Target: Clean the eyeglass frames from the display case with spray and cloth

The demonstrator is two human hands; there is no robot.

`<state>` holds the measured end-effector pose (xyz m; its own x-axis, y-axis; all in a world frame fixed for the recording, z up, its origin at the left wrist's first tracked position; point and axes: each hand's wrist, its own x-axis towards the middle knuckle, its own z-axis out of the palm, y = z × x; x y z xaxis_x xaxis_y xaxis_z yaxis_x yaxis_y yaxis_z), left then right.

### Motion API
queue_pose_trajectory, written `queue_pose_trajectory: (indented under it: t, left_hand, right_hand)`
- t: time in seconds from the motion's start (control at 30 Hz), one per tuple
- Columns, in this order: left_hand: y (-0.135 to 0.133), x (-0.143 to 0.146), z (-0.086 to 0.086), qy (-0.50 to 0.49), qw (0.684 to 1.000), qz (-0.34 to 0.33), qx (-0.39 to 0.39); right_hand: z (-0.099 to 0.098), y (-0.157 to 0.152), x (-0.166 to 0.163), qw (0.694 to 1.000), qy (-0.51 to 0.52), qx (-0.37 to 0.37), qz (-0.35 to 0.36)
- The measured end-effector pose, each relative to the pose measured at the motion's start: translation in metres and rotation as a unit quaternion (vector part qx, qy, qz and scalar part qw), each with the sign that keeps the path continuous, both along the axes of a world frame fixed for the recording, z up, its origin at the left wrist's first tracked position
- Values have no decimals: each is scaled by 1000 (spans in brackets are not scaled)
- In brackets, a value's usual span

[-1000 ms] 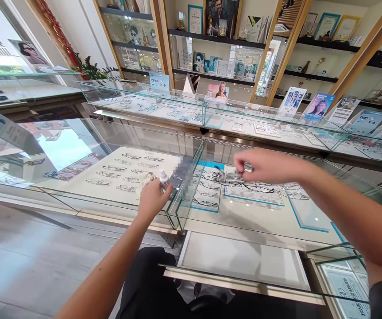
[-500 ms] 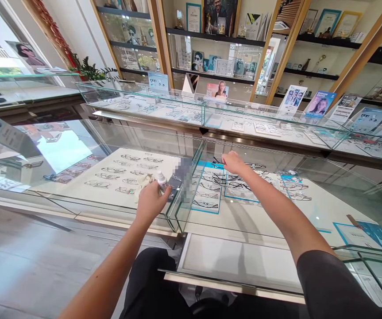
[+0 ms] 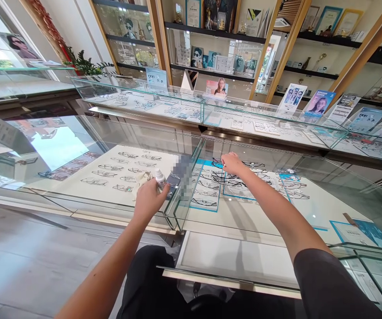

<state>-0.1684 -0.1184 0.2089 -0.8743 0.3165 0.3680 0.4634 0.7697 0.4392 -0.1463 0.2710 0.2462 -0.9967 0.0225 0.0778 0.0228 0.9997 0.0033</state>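
Note:
My left hand [image 3: 149,198] rests on the glass counter top and is closed round a small white bottle [image 3: 160,178], with a pale cloth [image 3: 141,179] tucked by the fingers. My right hand [image 3: 232,163] reaches inside the glass display case [image 3: 277,208], over rows of dark-framed glasses [image 3: 222,179] on a white and blue tray. Its fingers are curled down at the frames near the back of the tray; whether they grip a pair is hidden.
A second case [image 3: 87,164] on the left holds more glasses in rows. Another long glass counter [image 3: 210,110] runs behind, with standing leaflets [image 3: 317,104]. Shelves with pictures and certificates line the back wall. A drawer [image 3: 237,261] stands pulled out near my lap.
My right hand, which held a pair of glasses above the tray, has gone down and forward to the back rows of frames. My left hand has stayed on the bottle.

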Motion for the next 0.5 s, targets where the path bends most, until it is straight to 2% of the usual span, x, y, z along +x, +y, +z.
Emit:
queue_pose_trajectory:
  t: [0.2,0.33,0.43,0.5]
  left_hand:
    - [0,1,1,-4,1000,1,1]
    - [1,1,0,-3,1000,-1,5]
    - [1,1,0,-3,1000,-1,9]
    - [1,1,0,-1,1000,-3,9]
  right_hand:
    - [2,-3,5,1000,4,-8,-20]
    - [20,-11,15,999,30,-35,-23]
    - [44,-38,34,995,82,-60,-6]
    - [59,-72,58,990,112,-83,26]
